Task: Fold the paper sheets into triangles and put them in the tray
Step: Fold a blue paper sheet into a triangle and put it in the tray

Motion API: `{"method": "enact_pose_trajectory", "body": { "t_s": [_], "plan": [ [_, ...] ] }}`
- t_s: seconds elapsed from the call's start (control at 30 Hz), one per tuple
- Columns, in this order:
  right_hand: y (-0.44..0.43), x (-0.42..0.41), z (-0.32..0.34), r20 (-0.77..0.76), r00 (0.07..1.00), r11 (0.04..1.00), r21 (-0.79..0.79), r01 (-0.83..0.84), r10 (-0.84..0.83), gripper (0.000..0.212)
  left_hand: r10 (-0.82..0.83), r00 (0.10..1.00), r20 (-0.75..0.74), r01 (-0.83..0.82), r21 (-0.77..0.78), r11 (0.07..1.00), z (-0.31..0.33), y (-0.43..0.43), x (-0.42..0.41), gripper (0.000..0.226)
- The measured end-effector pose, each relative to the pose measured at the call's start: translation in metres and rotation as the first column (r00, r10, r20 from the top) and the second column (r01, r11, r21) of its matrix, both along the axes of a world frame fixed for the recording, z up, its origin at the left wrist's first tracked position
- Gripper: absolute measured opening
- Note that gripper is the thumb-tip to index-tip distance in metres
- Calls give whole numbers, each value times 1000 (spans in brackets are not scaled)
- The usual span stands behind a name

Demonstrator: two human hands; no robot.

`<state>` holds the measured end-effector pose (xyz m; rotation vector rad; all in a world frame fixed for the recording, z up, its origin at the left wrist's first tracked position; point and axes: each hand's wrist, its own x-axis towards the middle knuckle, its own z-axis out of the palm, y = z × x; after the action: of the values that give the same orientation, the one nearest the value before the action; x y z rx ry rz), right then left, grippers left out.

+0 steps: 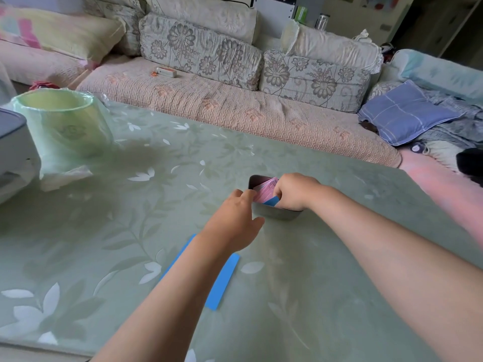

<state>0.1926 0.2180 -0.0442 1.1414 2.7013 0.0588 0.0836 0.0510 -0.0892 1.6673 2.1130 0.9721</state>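
Small dark grey tray (277,216) sits on the table (313,283), stuffed with pink folded papers (262,191) standing on edge. A blue folded piece (271,201) pokes up at the near side, right against the pink ones. One flat blue sheet (224,280) lies nearer the person, partly hidden.

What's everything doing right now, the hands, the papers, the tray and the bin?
Tray, upright, part-filled.
Pink papers, in the tray.
Blue piece, partly in the tray.
Right hand, gripping the blue piece.
Left hand, touching the tray's rim.
Blue sheet, flat on table.
Bin, upright, bag-lined.
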Motion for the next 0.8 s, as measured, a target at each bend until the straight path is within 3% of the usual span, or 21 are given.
{"method": "enact_pose_trajectory", "body": {
  "t_s": [0.13,0.3,0.57,0.7,0.8],
  "plan": [
    [2,-4,-5,-25,1000,993,118,12,-9,27,4,1000,6,-4,-1,1000,0,1,0,50],
    [-1,-6,-6,-39,999,997,74,36,-33,49,9,1000,7,-8,-6,1000,0,2,0,51],
    [-5,-6,-2,18,998,982,183,49,-53,38,7,1000,26,-6,-29,1000,1,0,-1,57],
    [-11,1,8,-49,997,980,186,69,-61,28,11,1000,22,-10,-50,999,2,-5,-3,63],
    [-23,10,17,-116,991,981,173,84,-64,33,7,1000,-27,-9,-88,996,5,-14,-6,61]
  ]
}}
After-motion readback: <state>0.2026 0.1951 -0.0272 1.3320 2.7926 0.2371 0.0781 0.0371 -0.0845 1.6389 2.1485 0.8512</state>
